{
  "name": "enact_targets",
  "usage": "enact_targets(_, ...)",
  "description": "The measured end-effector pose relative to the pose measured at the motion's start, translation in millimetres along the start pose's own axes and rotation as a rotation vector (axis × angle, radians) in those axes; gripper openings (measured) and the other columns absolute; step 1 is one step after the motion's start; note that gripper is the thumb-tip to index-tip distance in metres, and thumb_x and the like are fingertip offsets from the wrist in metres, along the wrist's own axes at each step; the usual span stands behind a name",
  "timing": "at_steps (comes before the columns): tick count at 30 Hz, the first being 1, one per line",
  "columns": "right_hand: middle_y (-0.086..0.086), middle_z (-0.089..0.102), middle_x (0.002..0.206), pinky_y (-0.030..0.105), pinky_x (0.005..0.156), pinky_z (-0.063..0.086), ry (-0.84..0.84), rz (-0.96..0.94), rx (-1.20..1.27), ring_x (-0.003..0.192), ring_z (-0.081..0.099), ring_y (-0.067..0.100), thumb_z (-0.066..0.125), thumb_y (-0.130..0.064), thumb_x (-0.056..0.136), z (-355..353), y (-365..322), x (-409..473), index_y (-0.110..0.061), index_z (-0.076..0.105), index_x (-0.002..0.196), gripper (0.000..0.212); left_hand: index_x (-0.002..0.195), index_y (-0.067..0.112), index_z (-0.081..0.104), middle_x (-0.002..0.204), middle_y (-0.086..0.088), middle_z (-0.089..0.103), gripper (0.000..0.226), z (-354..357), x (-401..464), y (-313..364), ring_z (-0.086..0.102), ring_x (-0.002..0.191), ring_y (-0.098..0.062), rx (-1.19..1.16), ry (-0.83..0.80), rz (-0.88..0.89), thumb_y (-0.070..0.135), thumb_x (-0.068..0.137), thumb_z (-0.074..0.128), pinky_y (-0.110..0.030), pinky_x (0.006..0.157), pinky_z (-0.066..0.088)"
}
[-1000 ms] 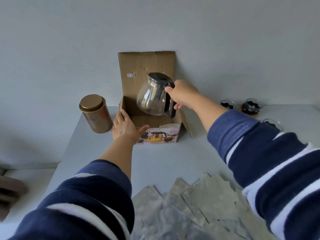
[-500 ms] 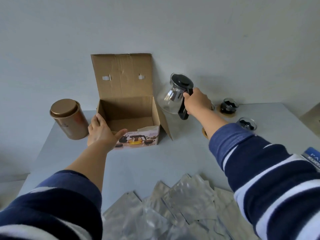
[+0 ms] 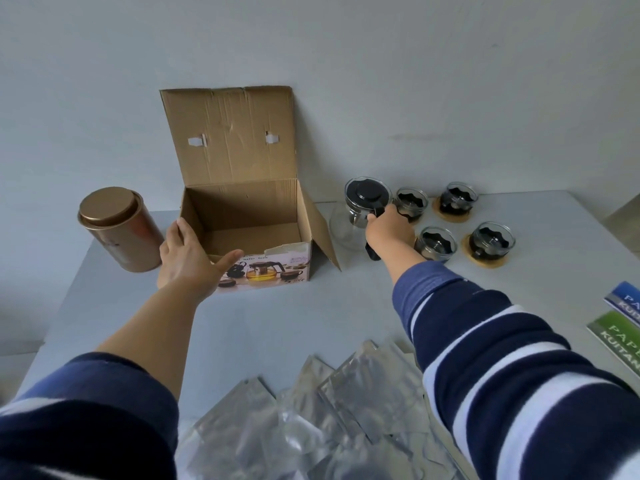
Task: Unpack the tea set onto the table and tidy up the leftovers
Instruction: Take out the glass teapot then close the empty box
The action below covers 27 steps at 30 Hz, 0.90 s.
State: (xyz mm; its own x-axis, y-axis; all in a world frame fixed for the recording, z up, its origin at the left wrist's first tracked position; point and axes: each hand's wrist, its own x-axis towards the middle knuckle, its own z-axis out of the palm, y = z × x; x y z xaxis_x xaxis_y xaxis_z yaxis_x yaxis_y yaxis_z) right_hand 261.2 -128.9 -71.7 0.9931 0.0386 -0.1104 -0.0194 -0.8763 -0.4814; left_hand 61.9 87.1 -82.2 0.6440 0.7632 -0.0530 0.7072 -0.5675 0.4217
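The box (image 3: 242, 216) is brown, with a pink front that shows a picture of a yellow teapot. The tin (image 3: 119, 228) is copper brown. The teapot (image 3: 360, 216) is clear with a black lid. The sleeves (image 3: 502, 358) have dark blue and white stripes. The bags (image 3: 311, 420) are shiny silver. The desk (image 3: 294, 323) is grey.

Right hand (image 3: 389, 230) hides most of teapot (image 3: 360, 209) handle; booklets (image 3: 623, 317) cut by right edge, foil pouches (image 3: 311, 417) by bottom.
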Motion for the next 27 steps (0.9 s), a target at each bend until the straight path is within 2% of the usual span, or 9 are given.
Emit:
enact_targets(6, 0.017, 0.042, 0.135, 0.042, 0.08, 0.047, 0.101, 0.062, 0.035, 0.112, 0.057, 0.039, 0.05, -0.037, 0.094, -3.4, -4.5, -8.2, -0.008, 0.035, 0.132, 0.05, 0.155, 0.011, 0.001, 0.161, -0.007, 0.009, 0.111, 1.7, 0.5, -5.9, 0.013, 0.147, -0.032, -0.066, 0.032, 0.01, 0.066, 0.078, 0.06, -0.048, 0.117, 0.022)
enact_targets(9, 0.014, 0.044, 0.129, 0.036, 0.069, 0.041, 0.156, -0.038, 0.232, 0.103, 0.06, 0.038, 0.048, -0.028, 0.094, 10.3, -11.1, -33.2, -0.009, 0.037, 0.125, 0.038, 0.154, 0.015, 0.01, 0.161, -0.006, 0.013, 0.091, 4.3, -1.3, -7.9, 0.015, 0.146, -0.032, -0.263, 0.214, -0.135, 0.055, 0.087, 0.057, -0.053, 0.117, 0.015)
enact_targets(12, 0.016, 0.051, 0.13, 0.036, 0.083, 0.044, -0.164, 0.088, 0.497, 0.115, 0.055, 0.035, 0.047, -0.023, 0.094, 37.2, -16.7, -60.7, -0.008, 0.033, 0.132, 0.043, 0.152, 0.013, 0.015, 0.157, -0.011, 0.022, 0.079, 2.7, -3.3, -10.6, 0.028, 0.141, -0.036, -0.618, 0.355, -0.454, 0.031, 0.087, 0.055, -0.053, 0.114, 0.027)
enact_targets(13, 0.018, 0.052, 0.127, 0.04, 0.092, 0.045, -0.28, 0.236, 0.612, 0.12, 0.052, 0.035, 0.048, -0.024, 0.094, 43.9, -17.6, -65.4, -0.006, 0.03, 0.137, 0.05, 0.151, 0.011, 0.019, 0.152, -0.013, 0.03, 0.075, 2.8, -4.4, -11.9, 0.037, 0.135, -0.037, -0.724, 0.347, -0.495, 0.024, 0.086, 0.054, -0.051, 0.11, 0.034)
enact_targets(15, 0.016, 0.053, 0.098, 0.044, 0.099, 0.043, -0.467, 0.587, 0.89, 0.113, 0.054, 0.035, 0.048, -0.026, 0.095, 46.5, -18.5, -71.6, -0.005, 0.032, 0.139, 0.051, 0.146, 0.01, 0.026, 0.139, -0.014, 0.046, 0.065, 1.0, -9.7, -10.3, 0.052, 0.114, -0.033, -0.83, 0.316, -0.455, 0.014, 0.087, 0.051, -0.043, 0.096, 0.046)
enact_targets(17, 0.014, 0.051, 0.083, 0.043, 0.086, 0.048, -0.521, 0.726, 1.04, 0.085, 0.059, 0.03, 0.051, -0.024, 0.095, 45.5, -18.1, -72.3, -0.006, 0.043, 0.128, 0.038, 0.145, 0.012, 0.028, 0.13, -0.012, 0.053, 0.06, -4.2, -14.5, -6.5, 0.053, 0.096, -0.028, -0.802, 0.348, -0.365, 0.004, 0.088, 0.047, -0.035, 0.084, 0.045)
enact_targets(20, 0.014, 0.058, 0.082, 0.038, 0.069, 0.05, -0.506, 0.691, 1.096, 0.075, 0.062, 0.025, 0.055, -0.01, 0.092, 48.5, -20.3, -62.7, -0.001, 0.052, 0.118, 0.028, 0.139, 0.02, 0.037, 0.134, -0.007, 0.056, 0.062, -13.3, -16.9, -6.5, 0.056, 0.111, -0.032, -0.675, 0.364, -0.241, -0.009, 0.085, 0.039, -0.032, 0.081, 0.043)
enact_targets(23, 0.014, 0.057, 0.082, 0.041, 0.082, 0.051, -0.533, 0.705, 1.221, 0.097, 0.063, 0.025, 0.049, 0.001, 0.093, 40.8, -23.0, -61.4, 0.003, 0.053, 0.097, 0.006, 0.136, 0.027, 0.05, 0.141, -0.005, 0.052, 0.065, -18.8, -16.6, -18.4, 0.05, 0.125, -0.031, -0.569, 0.33, -0.186, -0.011, 0.086, 0.035, -0.039, 0.093, 0.047)
enact_targets(27, 0.012, 0.058, 0.082, 0.042, 0.081, 0.052, -0.545, 0.643, 1.355, 0.077, 0.061, 0.02, 0.048, 0.003, 0.094, 38.5, -30.5, -71.4, 0.001, 0.053, 0.09, 0.007, 0.138, 0.035, 0.053, 0.15, 0.001, 0.043, 0.061, -22.1, -10.0, -37.9, 0.047, 0.13, -0.029, -0.474, 0.273, -0.158, 0.0, 0.091, 0.033, -0.042, 0.101, 0.046)
